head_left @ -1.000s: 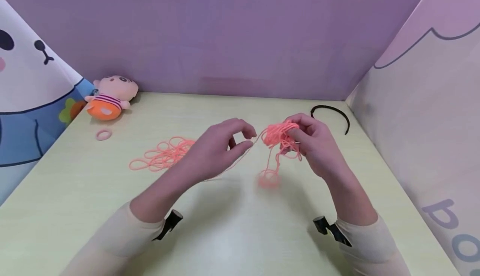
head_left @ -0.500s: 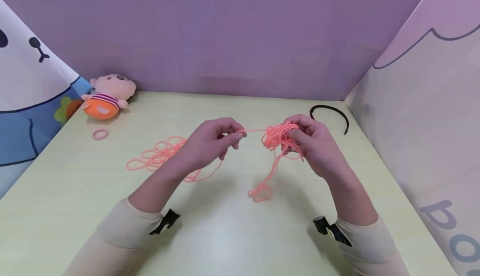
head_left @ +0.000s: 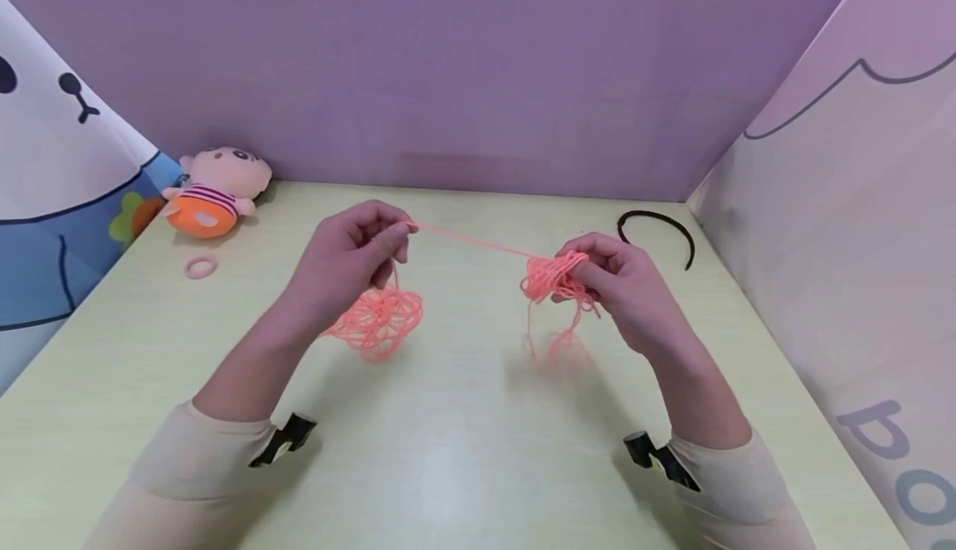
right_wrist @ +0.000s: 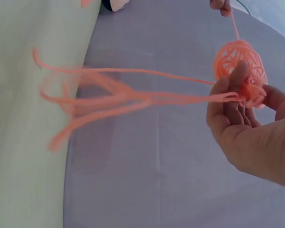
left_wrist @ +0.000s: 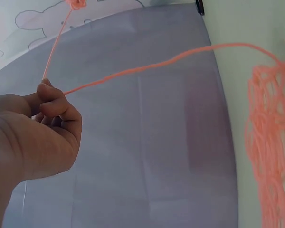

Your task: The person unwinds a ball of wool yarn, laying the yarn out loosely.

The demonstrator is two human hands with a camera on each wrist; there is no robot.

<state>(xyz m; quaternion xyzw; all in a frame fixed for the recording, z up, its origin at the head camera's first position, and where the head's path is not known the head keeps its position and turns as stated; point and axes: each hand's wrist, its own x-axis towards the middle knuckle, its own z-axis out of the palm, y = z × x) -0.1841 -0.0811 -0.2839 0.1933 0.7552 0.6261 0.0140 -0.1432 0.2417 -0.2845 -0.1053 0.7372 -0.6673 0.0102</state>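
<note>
My left hand (head_left: 345, 261) pinches a strand of coral yarn between thumb and forefinger. From there the strand (head_left: 478, 241) runs taut to the yarn bundle (head_left: 548, 276) that my right hand (head_left: 623, 289) grips. Several loose loops dangle under the bundle, blurred, as the right wrist view shows in the hanging yarn (right_wrist: 102, 90). Below the left fingers a looped pile of the same yarn (head_left: 379, 322) lies on the table, partly hidden by the left forearm. In the left wrist view a tail of yarn (left_wrist: 147, 68) leads from the pinch down to that pile.
A plush doll (head_left: 217, 193) with an orange bottom sits at the back left corner, a pink ring (head_left: 200, 267) in front of it. At the back right lies a black curved band (head_left: 660, 216). Walls of purple and printed fabric border the pale table (head_left: 463, 450).
My left hand closed on the strand, then drew left and slightly up, stretching the line from the bundle. The right hand stayed nearly still while the loops under it swung.
</note>
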